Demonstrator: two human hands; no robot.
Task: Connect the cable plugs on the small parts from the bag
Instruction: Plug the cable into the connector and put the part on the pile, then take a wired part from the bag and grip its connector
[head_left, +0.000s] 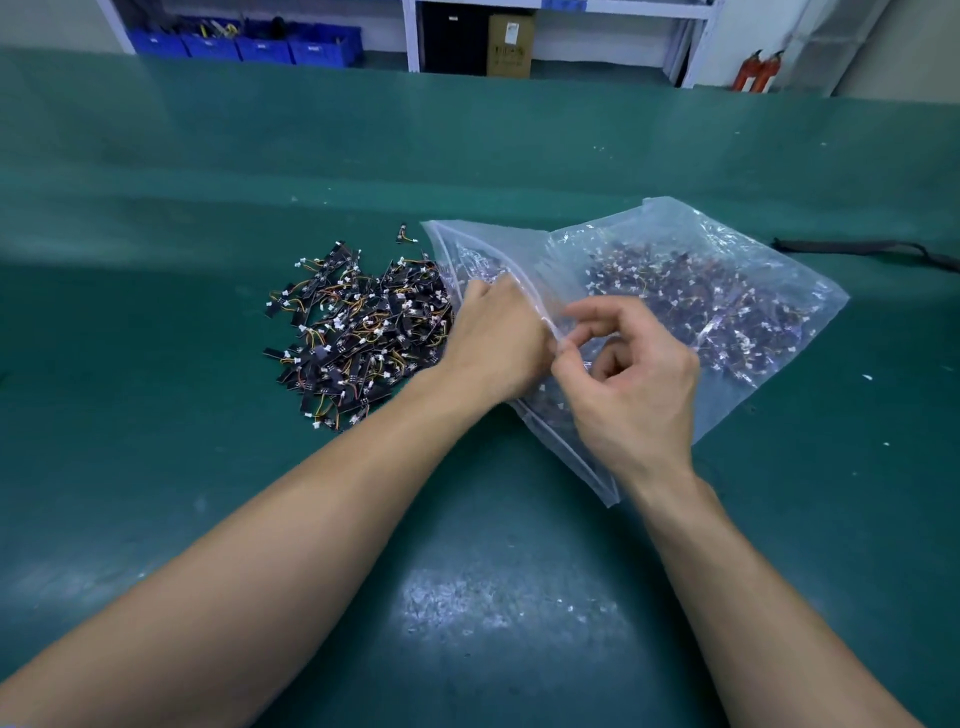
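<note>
Green mat (208, 156): spread across the whole bench; scuffed pale at bottom centre
Clear bag (727, 244): lying flat right of centre, and look, its mouth faces left, zip rim lifted between the two hands
Parts in the bag (691, 301): a dark tangle of little black boards with white plugs, packed into the right half of the plastic
Loose pile (358, 332): same boards, orange and yellow wires, heaped on the mat just left of the mouth; touching the bag's edge
Stray part (404, 235): one board alone above the pile, just off the bag's top corner
Left hand (493, 343): at the mouth now, knuckles up, fingertips gone under the rim; I cannot tell whether it holds anything
Right hand (634, 384): thumb and forefinger pinching the bag's rim; other fingers curled loosely
Blue bins (249, 44): a row at upper left
Cardboard box (510, 44): top centre, under white shelving
Black strap (857, 247): on the mat at far right
</note>
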